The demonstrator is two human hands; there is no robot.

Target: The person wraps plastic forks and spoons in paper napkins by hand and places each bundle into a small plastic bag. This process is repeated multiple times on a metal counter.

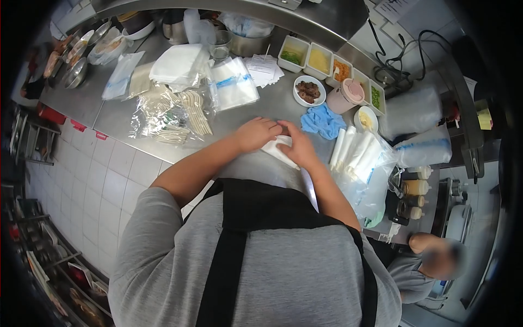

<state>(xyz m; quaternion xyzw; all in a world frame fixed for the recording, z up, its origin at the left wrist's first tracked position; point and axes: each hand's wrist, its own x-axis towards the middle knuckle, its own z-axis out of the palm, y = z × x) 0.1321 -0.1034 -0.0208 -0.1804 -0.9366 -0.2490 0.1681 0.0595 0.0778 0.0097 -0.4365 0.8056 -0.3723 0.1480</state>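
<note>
On the steel counter in front of me lies a white napkin [281,151], folded into a narrow shape. My left hand [258,134] reaches over its far left end, fingers bent and pressed together on it. My right hand [299,146] grips its right side, the thumb on top and the fingers curled around the far edge. The two sets of fingertips nearly meet. Whatever may be inside the napkin is hidden. Left of my hands are wooden cutlery pieces [197,111] in clear plastic, beside a stack of white napkins [177,64].
Behind stand tubs of chopped ingredients [317,59], a bowl of dark meat [309,91], a pink-filled container [344,96] and a blue cloth [322,121]. White rolled bundles [357,155] lie right, near sauce bottles [416,187]. Another person [417,270] is at lower right.
</note>
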